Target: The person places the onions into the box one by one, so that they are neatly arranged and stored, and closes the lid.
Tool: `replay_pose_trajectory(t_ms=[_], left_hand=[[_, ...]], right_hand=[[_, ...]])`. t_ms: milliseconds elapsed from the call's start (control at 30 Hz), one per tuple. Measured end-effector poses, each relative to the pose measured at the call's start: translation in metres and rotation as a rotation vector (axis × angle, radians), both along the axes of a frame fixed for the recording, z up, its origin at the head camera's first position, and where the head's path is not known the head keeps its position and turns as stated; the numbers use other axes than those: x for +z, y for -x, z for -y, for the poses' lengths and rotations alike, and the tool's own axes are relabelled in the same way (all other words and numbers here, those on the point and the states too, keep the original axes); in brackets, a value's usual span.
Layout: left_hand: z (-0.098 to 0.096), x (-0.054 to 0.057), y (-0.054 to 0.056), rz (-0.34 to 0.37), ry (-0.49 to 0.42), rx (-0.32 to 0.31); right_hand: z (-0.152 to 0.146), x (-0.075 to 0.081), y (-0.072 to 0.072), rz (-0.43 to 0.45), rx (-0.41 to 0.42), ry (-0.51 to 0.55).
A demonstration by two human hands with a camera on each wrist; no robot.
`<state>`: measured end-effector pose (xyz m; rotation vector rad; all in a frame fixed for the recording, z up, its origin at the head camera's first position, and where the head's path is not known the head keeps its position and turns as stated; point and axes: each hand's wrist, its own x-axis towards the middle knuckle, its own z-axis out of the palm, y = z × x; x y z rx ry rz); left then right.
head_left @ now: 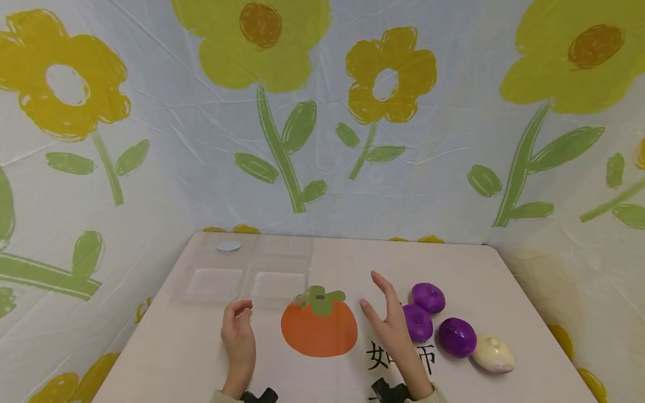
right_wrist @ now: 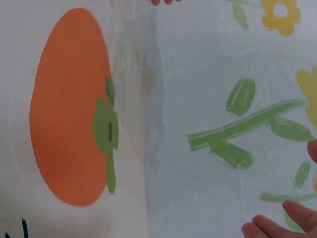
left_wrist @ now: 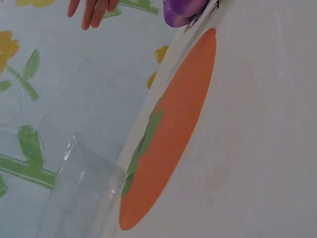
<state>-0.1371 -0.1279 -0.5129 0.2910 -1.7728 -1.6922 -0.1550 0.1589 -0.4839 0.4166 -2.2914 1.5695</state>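
Note:
My left hand (head_left: 239,334) hovers over the left part of the table, in front of a clear plastic compartment tray (head_left: 248,274). Its fingers are loosely bent and hold nothing. On the right, my right hand (head_left: 394,324) is raised with thumb and fingers spread apart, also empty. Beside it are three glossy purple onion-like vegetables, at the back (head_left: 428,298), partly behind the hand (head_left: 419,323) and in front (head_left: 457,337). A pale, cream onion-like vegetable (head_left: 494,354) lies at the far right, against the front purple one. In the right wrist view, some right-hand fingers (right_wrist: 282,225) show.
An orange persimmon picture (head_left: 319,330) and black characters (head_left: 378,355) are printed on the pale tabletop (head_left: 282,380). A small whitish oval (head_left: 229,246) shows at the tray's back left compartment. Flower-patterned sheeting (head_left: 211,123) stands behind and at both sides of the table.

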Motion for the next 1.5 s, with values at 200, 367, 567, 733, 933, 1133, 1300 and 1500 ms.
replay_pose_trajectory(t_ms=[200,367,567,733,933,1133,1300,1500], left_hand=[[0.004,-0.031,0.003,0.145,-0.126,0.034],[0.006,-0.040,0.005,0.180,-0.193,-0.033],[0.010,-0.044,0.011,0.242,-0.203,-0.148],[0.011,-0.047,0.016,0.274,-0.172,-0.179],[0.015,-0.049,0.024,0.282,-0.164,-0.199],[0.018,-0.048,0.031,0.294,-0.168,-0.204],[0.018,-0.048,0.035,0.316,-0.189,-0.200],[0.019,-0.052,0.038,0.309,-0.175,-0.206]], right_hand=[[0.023,-0.019,0.005,0.186,0.194,0.303],[0.043,-0.036,0.009,0.336,0.280,0.502],[0.067,-0.052,0.017,0.463,0.413,0.675],[0.081,-0.062,0.022,0.529,0.525,0.789],[0.092,-0.074,0.028,0.565,0.545,0.881],[0.101,-0.079,0.034,0.560,0.546,0.903],[0.104,-0.078,0.036,0.550,0.558,0.865],[0.104,-0.078,0.038,0.550,0.543,0.774]])
